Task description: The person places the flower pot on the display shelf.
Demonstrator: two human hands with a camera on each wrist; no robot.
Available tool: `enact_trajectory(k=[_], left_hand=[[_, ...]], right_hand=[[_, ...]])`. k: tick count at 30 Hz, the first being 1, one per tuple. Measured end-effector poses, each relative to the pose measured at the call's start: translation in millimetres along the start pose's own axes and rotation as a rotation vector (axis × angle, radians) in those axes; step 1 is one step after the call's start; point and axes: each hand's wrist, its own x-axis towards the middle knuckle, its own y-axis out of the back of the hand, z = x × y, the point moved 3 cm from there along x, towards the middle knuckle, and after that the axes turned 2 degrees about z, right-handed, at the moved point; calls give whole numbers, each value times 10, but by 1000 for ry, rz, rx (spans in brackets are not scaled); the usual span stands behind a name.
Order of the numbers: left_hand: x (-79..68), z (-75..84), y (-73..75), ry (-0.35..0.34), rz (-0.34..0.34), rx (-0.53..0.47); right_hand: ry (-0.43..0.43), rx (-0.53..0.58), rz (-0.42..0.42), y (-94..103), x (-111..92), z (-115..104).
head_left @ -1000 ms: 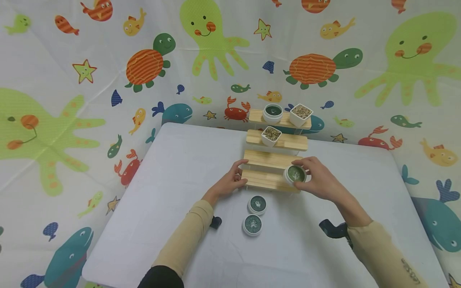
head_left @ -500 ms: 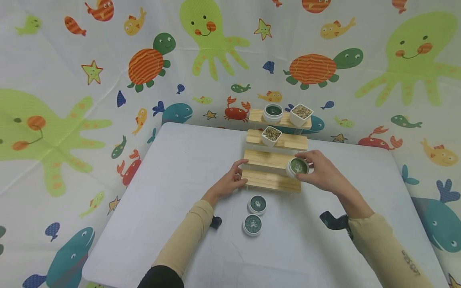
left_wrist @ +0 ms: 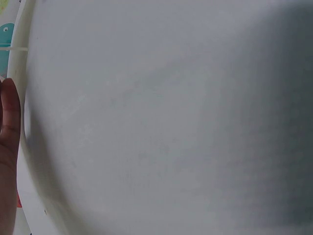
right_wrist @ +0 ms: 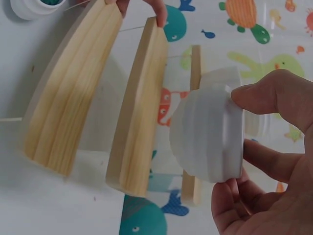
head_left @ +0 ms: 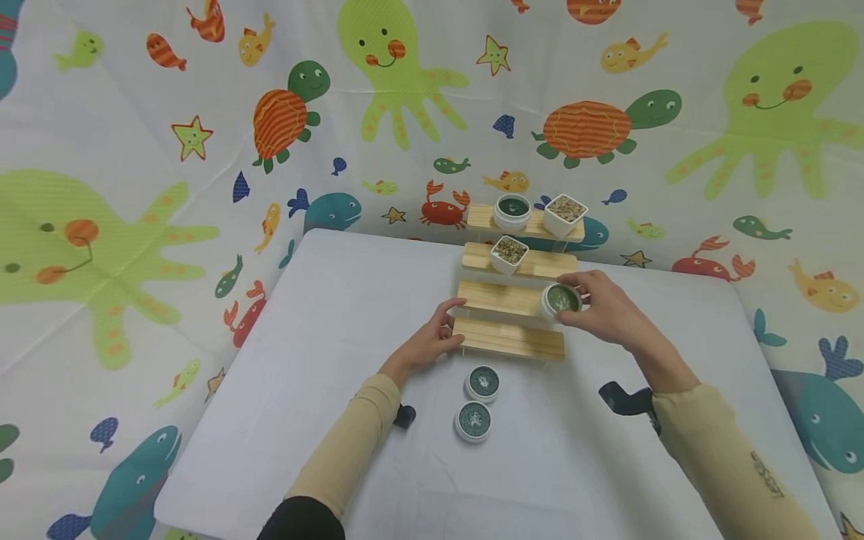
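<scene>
A stepped stand with wooden shelves (head_left: 509, 340) stands toward the back of the table. My left hand (head_left: 427, 343) holds its left side, thumb at the lowest shelf's end and a finger at the shelf above; in the left wrist view only part of the hand (left_wrist: 9, 132) shows. Between thumb and fingers, my right hand (head_left: 604, 311) grips a small round white pot (head_left: 562, 298) with a green top, over the right end of the second-lowest shelf. In the right wrist view the pot (right_wrist: 208, 137) is tilted sideways, its ribbed wall showing, and overlaps the upper shelves.
Two similar round pots, a nearer one (head_left: 473, 421) and a farther one (head_left: 482, 383), sit on the white table (head_left: 324, 315) before the stand. The top shelf bears another round pot (head_left: 511, 212) and a square pot (head_left: 565, 216); a smaller square pot (head_left: 509, 254) is one shelf down.
My right hand has lifted the round pot from near the lowest shelf's right end up and slightly right, toward the second-lowest shelf. The left hand has stayed on the stand.
</scene>
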Motion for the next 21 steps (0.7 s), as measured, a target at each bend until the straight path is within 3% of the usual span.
enact_trajectory(k=[21], left_hand=[[0,-15,6,12,7,15]], right_hand=[[-25,-6,-6,128,127,-65]])
